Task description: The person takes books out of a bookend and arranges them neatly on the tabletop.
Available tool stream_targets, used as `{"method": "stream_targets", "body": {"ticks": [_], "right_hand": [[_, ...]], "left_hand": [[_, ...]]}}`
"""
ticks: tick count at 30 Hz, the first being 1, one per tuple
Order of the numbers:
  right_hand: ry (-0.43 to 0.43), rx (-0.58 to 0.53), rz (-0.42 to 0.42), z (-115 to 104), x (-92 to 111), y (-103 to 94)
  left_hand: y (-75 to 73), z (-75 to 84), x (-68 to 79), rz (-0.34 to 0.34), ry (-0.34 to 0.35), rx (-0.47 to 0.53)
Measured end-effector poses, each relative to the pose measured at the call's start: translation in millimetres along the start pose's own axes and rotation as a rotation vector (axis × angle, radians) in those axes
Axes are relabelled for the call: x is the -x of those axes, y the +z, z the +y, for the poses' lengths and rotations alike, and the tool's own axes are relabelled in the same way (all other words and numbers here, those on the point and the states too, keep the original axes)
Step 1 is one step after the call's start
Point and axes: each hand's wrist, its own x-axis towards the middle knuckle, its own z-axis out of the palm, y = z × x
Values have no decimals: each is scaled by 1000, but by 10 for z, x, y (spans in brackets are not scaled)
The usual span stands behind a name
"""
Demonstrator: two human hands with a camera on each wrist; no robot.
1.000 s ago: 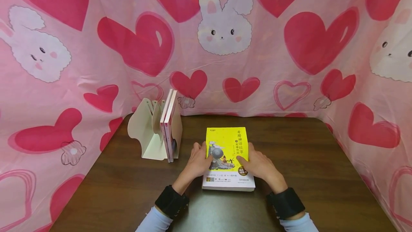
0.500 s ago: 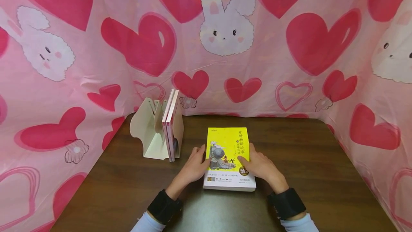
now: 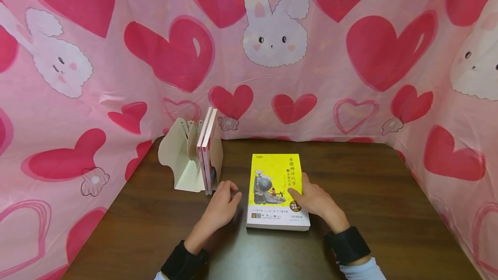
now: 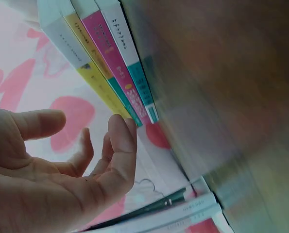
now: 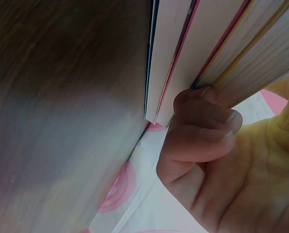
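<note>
A stack of several books lies flat on the table, topped by a yellow-and-white paperback (image 3: 272,165). In the left wrist view the spines show, among them a pink spine (image 4: 110,53) and a white-and-teal one (image 4: 127,43). My right hand (image 3: 317,200) holds the stack's right side, thumb over the top cover. In the right wrist view its curled fingers (image 5: 197,141) press the page edges. My left hand (image 3: 221,206) hovers left of the stack, apart from it, fingers loosely bent and holding nothing.
At the left stands a cream book rack (image 3: 175,154) with two thin upright books (image 3: 205,159) leaning in its right part, close to my left hand. The dark wooden table (image 3: 362,176) reaches a pink heart-and-rabbit cloth (image 3: 327,68) behind.
My left hand has let go of the stack's left side and moved left, nearer the rack. The stack and my right hand have stayed in place.
</note>
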Motion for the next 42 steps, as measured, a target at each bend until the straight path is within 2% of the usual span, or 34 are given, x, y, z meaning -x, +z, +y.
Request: {"method": "stream_targets", "body": {"ticks": [6,13,20,23,28,34,42], "right_hand": [[0,0,1,0,8,8],[7,10,-3,2,7,0],[6,16,-3,28,-4,9],[1,16,-1,29,-8,7],[0,13,0,28,-8,6],[-2,-1,-8,24,-1,9],[-5,-8,-1,34,-11,2]], "left_hand": [[-161,-83,111,63,5,-4],[-403,-183,180,147,-23,-19],[-549,-242,137,332,-21,-52],[-587,-231,82,378,-38,-62],[-621,-213,-3,356,-56,-50],[-615,-215,-59,331,-30,-29],[-587,-229,-133,333,7,-24]]}}
